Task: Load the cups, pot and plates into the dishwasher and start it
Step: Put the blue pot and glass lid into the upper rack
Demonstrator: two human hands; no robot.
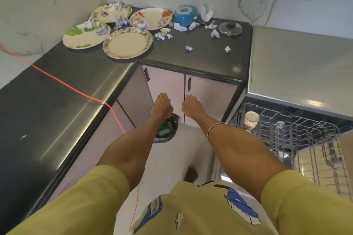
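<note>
Wrapping round the corner of the kitchen, a dark L-shaped counter (200, 57) is seen from above, with pale cabinet doors (168, 82) under it. To the right, the dishwasher (298, 59) is stood open with its upper rack (298, 129) pulled out, and one patterned cup (251, 120) is already parked at the rack's left edge, lying tilted with its mouth up and towards the camera.

Everything else for the job is bunched at the counter's back corner. Four plates are laid out there: a leafy green-print plate (86, 36) nearest the left wall, a floral-rim plate (127, 42) right at the inner front edge and overlapping it a bit, a plate (111, 12) covered in paper scraps against the back wall, and a red-flower plate (150, 18) beside that one. The blue pot (184, 15) is set against the back wall just right of the red-flower plate, and its glass lid (230, 28) is lying flat near the counter's right edge, well apart from the pot. Crumpled paper bits (179, 27) are scattered all over between them.

A black bin (166, 129) is tucked on the floor by the cabinets, partly hidden by the left arm. A red cord (63, 83) is strung across the left stretch of counter and down to the floor.

Both arms are stretched forward over the floor. The left hand (162, 106) and the right hand (193, 106) are held near each other with fingers loosely curled, nothing gripped in either. A thin bangle (215, 127) is worn on the right wrist.
</note>
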